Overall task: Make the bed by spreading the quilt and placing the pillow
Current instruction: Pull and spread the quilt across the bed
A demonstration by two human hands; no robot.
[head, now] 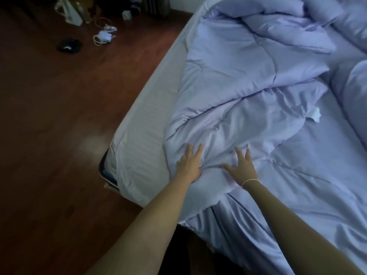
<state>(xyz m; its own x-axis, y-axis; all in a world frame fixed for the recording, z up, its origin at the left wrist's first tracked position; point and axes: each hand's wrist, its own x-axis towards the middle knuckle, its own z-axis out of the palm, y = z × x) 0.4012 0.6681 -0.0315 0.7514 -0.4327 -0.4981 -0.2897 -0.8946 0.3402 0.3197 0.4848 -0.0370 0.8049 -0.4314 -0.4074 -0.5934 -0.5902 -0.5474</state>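
- The pale lavender padded quilt [234,92] lies bunched in thick folds across the middle and upper right of the frame, heaped on the bed and not yet spread; it likely sits this way because only its near corner has been drawn toward the foot so far.
- The white-sheeted mattress [151,116] shows bare along the quilt's left edge, which suggests the quilt needs pulling toward the left of the frame to cover that strip.
- The left hand [189,163] lies flat on the quilt's near-left corner, fingers straight and close together, pressing the fabric and clasping nothing.
- The right hand [241,166], with a thin pale wrist band [250,181], rests just beside it on the same corner, fingers spread wide and released, smoothing rather than gripping.
- A rounded lavender pillow shape [355,92] sits at the right edge, seemingly not yet placed.
- The dark reddish wooden floor [59,126] fills the left of the frame, with small clutter at upper left.
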